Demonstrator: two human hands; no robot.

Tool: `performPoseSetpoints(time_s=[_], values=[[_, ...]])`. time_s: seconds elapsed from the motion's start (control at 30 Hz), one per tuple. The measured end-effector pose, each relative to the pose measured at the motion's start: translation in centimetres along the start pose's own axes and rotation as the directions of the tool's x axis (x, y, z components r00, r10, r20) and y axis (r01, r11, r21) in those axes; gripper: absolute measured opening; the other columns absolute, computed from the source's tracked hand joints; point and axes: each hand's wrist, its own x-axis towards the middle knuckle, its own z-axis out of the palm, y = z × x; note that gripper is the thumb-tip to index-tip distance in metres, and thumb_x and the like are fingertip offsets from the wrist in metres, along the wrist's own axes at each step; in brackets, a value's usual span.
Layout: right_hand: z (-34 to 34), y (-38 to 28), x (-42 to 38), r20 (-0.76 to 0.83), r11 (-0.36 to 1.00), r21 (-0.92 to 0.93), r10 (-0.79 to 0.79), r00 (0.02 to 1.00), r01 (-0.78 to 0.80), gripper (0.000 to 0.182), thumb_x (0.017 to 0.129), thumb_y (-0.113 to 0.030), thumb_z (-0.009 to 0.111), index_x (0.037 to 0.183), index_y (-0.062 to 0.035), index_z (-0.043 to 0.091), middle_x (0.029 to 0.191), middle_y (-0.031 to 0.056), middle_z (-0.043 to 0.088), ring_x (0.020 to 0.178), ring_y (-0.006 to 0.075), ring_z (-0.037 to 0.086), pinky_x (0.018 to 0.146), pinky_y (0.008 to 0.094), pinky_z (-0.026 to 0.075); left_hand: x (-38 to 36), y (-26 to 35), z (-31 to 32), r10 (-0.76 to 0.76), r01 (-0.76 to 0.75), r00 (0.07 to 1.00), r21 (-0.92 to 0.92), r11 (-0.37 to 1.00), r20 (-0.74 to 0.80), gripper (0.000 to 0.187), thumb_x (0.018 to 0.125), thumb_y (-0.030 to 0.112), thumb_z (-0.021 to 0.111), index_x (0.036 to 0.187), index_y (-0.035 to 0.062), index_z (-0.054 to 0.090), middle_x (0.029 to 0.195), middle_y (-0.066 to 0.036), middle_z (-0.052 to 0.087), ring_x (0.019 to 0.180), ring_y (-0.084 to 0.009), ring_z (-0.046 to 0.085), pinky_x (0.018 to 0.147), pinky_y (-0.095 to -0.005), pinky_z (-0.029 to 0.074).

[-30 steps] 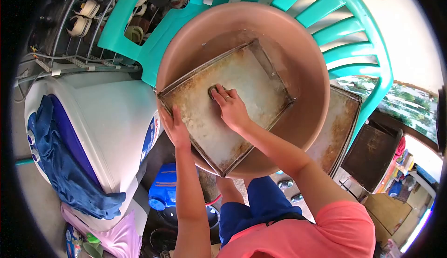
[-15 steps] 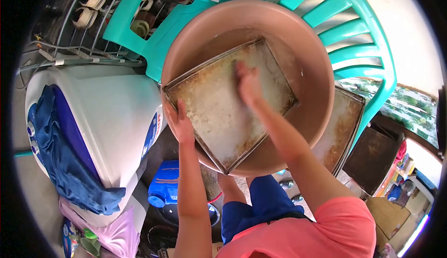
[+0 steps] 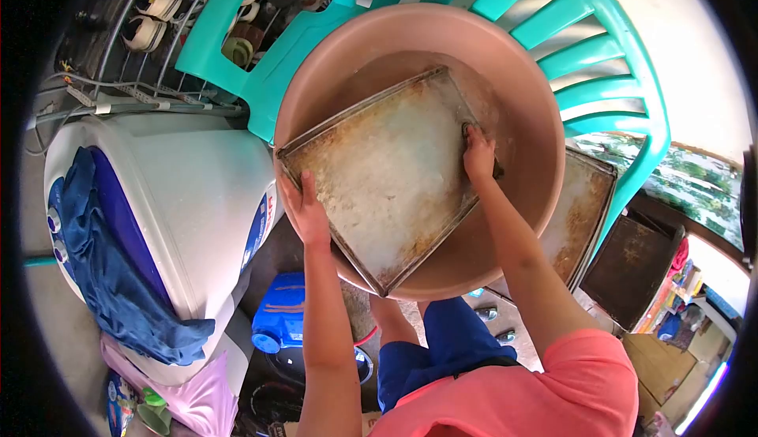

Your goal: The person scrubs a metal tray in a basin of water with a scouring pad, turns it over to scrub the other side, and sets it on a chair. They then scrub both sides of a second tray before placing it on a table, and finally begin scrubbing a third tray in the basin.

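Away from the middle and over to the far-right end of the rusty baking tray (image 3: 387, 180) sweeps the right hand (image 3: 478, 159), clutching a dark scrubber (image 3: 466, 130), the left hand (image 3: 306, 212) gripping its near-left rim, tray slanting in the brown basin (image 3: 525, 97), long axis spanning hand to hand.

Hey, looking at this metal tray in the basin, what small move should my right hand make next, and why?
I'd probably bring your right hand, with its small dark pad, toward the near corner of the metal tray: brown stains show beside it, while the middle looks paler, and your left hand holds the left edge.
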Motion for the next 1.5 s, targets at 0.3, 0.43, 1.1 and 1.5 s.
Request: performPoseSetpoints(time_s=[0.3, 0.43, 1.1, 1.5], values=[[-5.7, -9.2, -16.9, 0.239, 0.854, 0.338, -0.483, 0.842, 0.394, 0.059, 0.069, 0.003, 0.058, 0.127, -0.0023, 0.053, 0.135, 0.0138, 0.052, 0.114, 0.0321, 0.053, 0.097, 0.0384, 0.04, 0.0, -1.1, -0.6, 0.019, -0.02, 1.0, 0.115, 0.993, 0.008, 0.052, 0.098, 0.017, 0.046, 0.144, -0.0019, 0.029, 0.148, -0.017, 0.033, 0.134, -0.028, 0.032, 0.112, -0.0347, 0.022], [-2.7, -2.2, -13.1, 0.242, 0.984, 0.178, -0.028, 0.97, -0.016, 0.037, 0.087, -0.006, 0.051, 0.124, -0.0051, 0.056, 0.13, 0.0169, 0.054, 0.101, 0.0358, 0.054, 0.09, 0.0399, 0.044, -0.1, -0.3, -0.5, 0.005, -0.007, 1.0, 0.133, 0.991, 0.021, 0.055, 0.097, 0.017, 0.047, 0.144, -0.0033, 0.027, 0.149, -0.018, 0.03, 0.136, -0.0293, 0.029, 0.113, -0.0344, 0.02], [-6.7, -13.4, -22.1, 0.229, 0.923, 0.36, -0.225, 0.947, 0.133, 0.046, 0.082, -0.006, 0.052, 0.127, -0.0107, 0.054, 0.136, 0.0177, 0.049, 0.103, 0.0417, 0.052, 0.093, 0.042, 0.045, 0.2, -1.0, -0.6, 0.082, -0.087, 0.992, 0.055, 0.995, 0.093, 0.058, 0.092, 0.007, 0.049, 0.145, 0.0019, 0.027, 0.143, -0.018, 0.037, 0.129, -0.0313, 0.039, 0.108, -0.0366, 0.029], [-8.0, -15.1, -24.4, 0.146, 0.825, 0.476, -0.414, 0.898, 0.303, 0.053, 0.071, -0.001, 0.058, 0.122, -0.0125, 0.06, 0.133, 0.007, 0.055, 0.106, 0.0293, 0.056, 0.092, 0.0359, 0.046, 0.1, -2.3, -0.7, 0.008, -0.006, 0.999, -0.039, 0.999, 0.053, 0.055, 0.101, 0.032, 0.037, 0.146, 0.0024, 0.025, 0.149, -0.016, 0.03, 0.134, -0.0304, 0.034, 0.11, -0.0356, 0.027]])
